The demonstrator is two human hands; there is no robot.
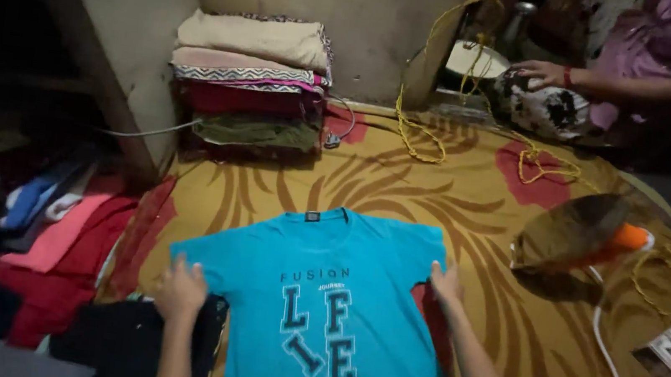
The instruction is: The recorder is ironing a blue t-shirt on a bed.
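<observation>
Both hands, left (181, 289); right (446, 284), press flat on turquoise T-shirt (321, 313).

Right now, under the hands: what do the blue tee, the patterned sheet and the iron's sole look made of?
Blue tee: soft knit fabric, likely cotton or a blend; matte, lies limp, dark print on the chest. Patterned sheet: thin woven cloth, matte, faint wrinkles. Iron's sole: looks like dull metal, brownish, slight sheen; dim light leaves it open. Left hand and right hand press flat on the tee.

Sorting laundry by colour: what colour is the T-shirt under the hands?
Bright turquoise blue T-shirt with dark lettering; head view.
</observation>
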